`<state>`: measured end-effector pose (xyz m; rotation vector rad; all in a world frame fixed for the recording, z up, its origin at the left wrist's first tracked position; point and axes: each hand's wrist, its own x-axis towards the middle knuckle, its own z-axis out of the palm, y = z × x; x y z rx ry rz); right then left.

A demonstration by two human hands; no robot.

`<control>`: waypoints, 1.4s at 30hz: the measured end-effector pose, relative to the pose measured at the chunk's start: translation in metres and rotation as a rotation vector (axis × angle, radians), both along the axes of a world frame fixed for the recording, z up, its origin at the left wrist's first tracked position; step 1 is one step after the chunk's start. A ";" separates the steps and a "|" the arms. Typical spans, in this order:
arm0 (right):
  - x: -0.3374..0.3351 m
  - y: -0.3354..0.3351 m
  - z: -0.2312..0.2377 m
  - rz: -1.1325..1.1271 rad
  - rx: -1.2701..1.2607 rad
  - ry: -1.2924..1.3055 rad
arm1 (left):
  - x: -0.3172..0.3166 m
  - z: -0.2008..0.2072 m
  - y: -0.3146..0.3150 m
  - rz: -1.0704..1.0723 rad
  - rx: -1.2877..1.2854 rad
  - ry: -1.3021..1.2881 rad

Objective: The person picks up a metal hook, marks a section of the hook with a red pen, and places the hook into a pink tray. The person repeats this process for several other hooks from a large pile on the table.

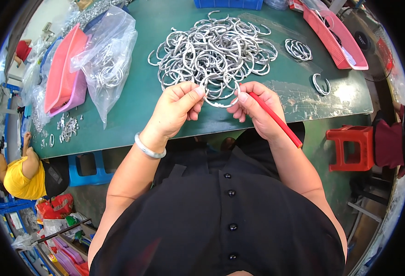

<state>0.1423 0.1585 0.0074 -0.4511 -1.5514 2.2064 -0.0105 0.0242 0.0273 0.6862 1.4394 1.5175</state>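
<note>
Between my two hands is a silver open bangle (219,105), held over the near edge of the green table. My left hand (180,105) pinches one side of it with thumb and fingers. My right hand (256,106) grips the other side, and a red pencil-like stick (278,120) is tucked in the same hand, pointing back toward my forearm. Just beyond my hands lies a large heap of silver bangles (216,48). A small stack of bangles (298,49) and a lone bangle (321,85) rest to the right of the heap.
Pink baskets (64,69) and a clear plastic bag (108,60) with rings stand at the left, near small loose metal pieces (68,128). Another pink basket (336,39) is at the far right. A red stool (350,147) and a blue stool (88,169) flank the table; a person in yellow (25,177) sits left.
</note>
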 end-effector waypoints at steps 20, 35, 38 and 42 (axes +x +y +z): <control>-0.001 -0.003 -0.001 0.046 0.082 -0.032 | 0.015 0.018 -0.005 0.078 0.093 0.166; 0.000 -0.008 0.000 0.029 0.245 0.016 | 0.022 0.016 -0.008 0.116 0.195 0.590; 0.000 -0.007 -0.003 0.020 0.274 0.008 | 0.020 0.015 -0.009 0.061 0.212 0.710; -0.001 -0.008 -0.005 -0.003 0.266 0.017 | 0.021 0.015 -0.009 0.065 0.233 0.781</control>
